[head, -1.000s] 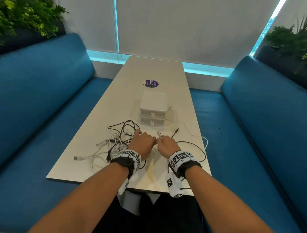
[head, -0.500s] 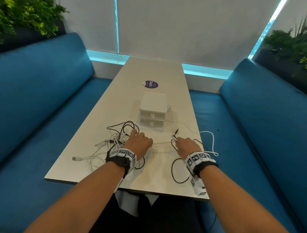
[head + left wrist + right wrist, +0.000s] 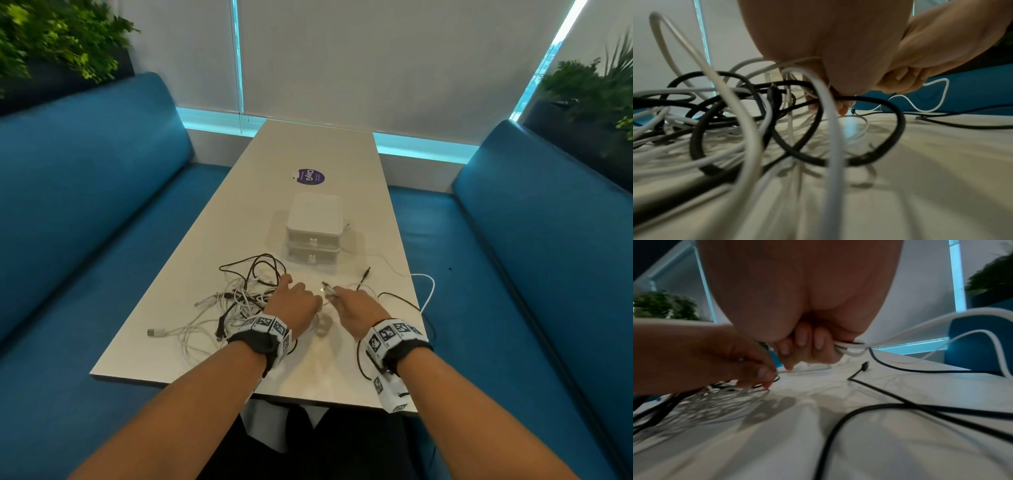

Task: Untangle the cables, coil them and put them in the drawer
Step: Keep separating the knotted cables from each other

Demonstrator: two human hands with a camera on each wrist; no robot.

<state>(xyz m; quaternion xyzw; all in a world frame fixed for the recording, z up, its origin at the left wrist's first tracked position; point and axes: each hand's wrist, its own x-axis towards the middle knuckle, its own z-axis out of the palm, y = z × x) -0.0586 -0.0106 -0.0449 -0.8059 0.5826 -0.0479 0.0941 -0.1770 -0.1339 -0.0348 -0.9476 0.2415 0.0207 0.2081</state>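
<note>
A tangle of white and black cables (image 3: 245,296) lies on the white table (image 3: 308,370), near its front left. My left hand (image 3: 296,301) sits at the tangle's right edge, fingers curled round a white cable (image 3: 830,123) and pinching a black cable (image 3: 777,379). Close beside it, my right hand (image 3: 354,308) grips a white cable (image 3: 851,348) and a thin black one in curled fingers; a connector (image 3: 327,290) sticks out past the knuckles. The white two-drawer box (image 3: 313,233) stands behind the hands, both drawers closed.
A white cable loop (image 3: 430,287) hangs over the table's right edge. A black cable (image 3: 399,298) with a jack plug (image 3: 367,272) lies right of my right hand. Blue benches (image 3: 85,205) flank the table. A purple sticker (image 3: 310,176) lies beyond the box.
My right hand had pulled a white cable out to the right and has now come back left, close to my left hand. The left hand stays on the tangle.
</note>
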